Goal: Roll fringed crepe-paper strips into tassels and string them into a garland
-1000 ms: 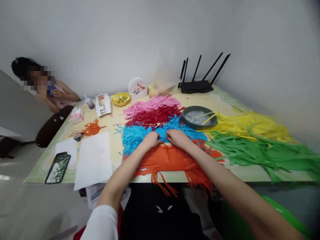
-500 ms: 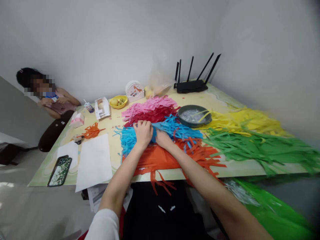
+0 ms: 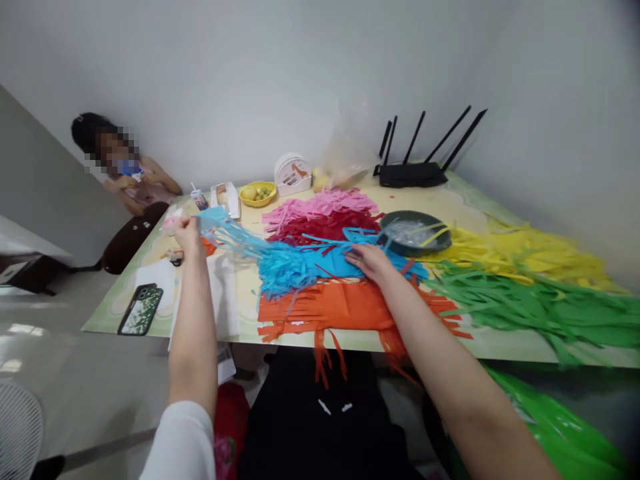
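Observation:
My left hand (image 3: pixel 188 235) is raised over the left part of the table, closed on one end of a blue fringed tissue paper strip (image 3: pixel 214 219). Its thin fringes stretch back to the blue tissue paper pile (image 3: pixel 325 262) in the middle. On that pile lies my right hand (image 3: pixel 369 261), fingers stretched out and pressing on the paper. Just in front of it is orange fringed tissue paper (image 3: pixel 345 303), some strands hanging over the table edge. Dark red (image 3: pixel 320 227) and pink (image 3: pixel 325 203) fringed tissue paper lie behind the blue.
A dark bowl (image 3: pixel 415 248) with clear plastic pieces stands right of centre. Yellow (image 3: pixel 530 250) and green (image 3: pixel 545 303) fringes spread rightward. A black router (image 3: pixel 413 175), fruit dish (image 3: pixel 258 194) and phone (image 3: pixel 141 310) are on the table. Another person (image 3: pixel 145 183) sits at the far left.
My left hand has moved left from the blue pile, drawing out a blue strip. My right hand has shifted slightly right and flattened on the pile. The camera view has turned left.

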Tool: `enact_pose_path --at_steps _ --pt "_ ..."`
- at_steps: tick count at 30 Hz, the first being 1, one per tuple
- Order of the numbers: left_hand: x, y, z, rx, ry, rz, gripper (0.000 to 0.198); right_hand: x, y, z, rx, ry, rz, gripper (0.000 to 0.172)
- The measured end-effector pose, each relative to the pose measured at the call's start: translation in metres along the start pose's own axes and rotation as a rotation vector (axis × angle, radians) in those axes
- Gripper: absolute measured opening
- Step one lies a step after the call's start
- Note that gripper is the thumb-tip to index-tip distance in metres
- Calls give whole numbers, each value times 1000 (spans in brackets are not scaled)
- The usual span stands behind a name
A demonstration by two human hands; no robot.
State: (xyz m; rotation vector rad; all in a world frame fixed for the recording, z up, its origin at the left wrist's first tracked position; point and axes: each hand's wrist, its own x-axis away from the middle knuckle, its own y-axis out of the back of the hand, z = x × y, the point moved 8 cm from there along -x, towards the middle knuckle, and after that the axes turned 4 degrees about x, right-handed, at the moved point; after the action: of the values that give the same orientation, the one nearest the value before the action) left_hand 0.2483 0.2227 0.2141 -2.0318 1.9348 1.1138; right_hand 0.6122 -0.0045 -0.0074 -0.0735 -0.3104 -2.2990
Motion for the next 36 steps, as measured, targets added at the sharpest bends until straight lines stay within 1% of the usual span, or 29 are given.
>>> enact_pose_path --at_steps 1,2,3,4,5,7,8,10,11,12,13,14,16,17,20,23,25,27,29,31,32,34,36 --pt "-1 21 -6 -44 -12 -58 33 7 2 2 -12 -15 23 13" --pt "3 38 -13 -83 -25 -98 26 15 4 4 -10 -26 47 16" --pt "11 49 -20 -105 -40 -110 18 25 4 8 8 -31 69 19" --pt "23 55 -27 -125 -67 -91 10 38 4 12 37 -31 85 21" --pt "39 54 -35 -146 -97 -41 6 52 2 18 71 -28 90 22" --pt "76 42 -50 -193 -158 81 7 86 -8 37 150 45 73 21" --pt "96 31 -58 -233 -195 162 7 105 -18 51 183 117 59 21" --pt "131 11 -71 -250 -222 310 6 148 -51 92 265 454 55 32" --pt "146 3 -76 -230 -218 374 6 170 -70 110 285 624 89 42" --pt "158 -2 -80 -190 -204 428 6 188 -89 123 314 759 125 50" --pt "167 -5 -84 -139 -186 483 7 200 -102 132 333 837 129 47" --pt "174 -7 -86 -85 -165 535 7 206 -109 137 353 871 119 38" --pt "183 -6 -86 37 -110 630 7 204 -110 142 392 847 113 22" --pt "185 -4 -85 102 -80 667 6 200 -106 143 406 815 134 18" --pt "189 -6 -76 259 12 775 10 191 -84 152 401 753 242 11" --pt "196 -20 -66 358 143 899 21 186 -62 163 387 715 291 13" --pt "198 -27 -62 420 215 903 26 183 -58 162 419 687 368 18" --pt "196 -29 -62 445 240 867 25 180 -55 156 446 649 419 22" --pt "194 -28 -61 459 247 832 24 177 -50 150 411 607 409 23" --pt "193 -27 -60 524 265 790 22 176 -45 144 305 579 379 24" --pt "194 -27 -58 575 292 775 22 177 -43 141 242 572 387 23" --pt "199 -29 -52 672 396 774 21 179 -43 135 126 559 422 20" --pt "207 -33 -46 740 523 807 15 181 -43 131 65 554 453 22"
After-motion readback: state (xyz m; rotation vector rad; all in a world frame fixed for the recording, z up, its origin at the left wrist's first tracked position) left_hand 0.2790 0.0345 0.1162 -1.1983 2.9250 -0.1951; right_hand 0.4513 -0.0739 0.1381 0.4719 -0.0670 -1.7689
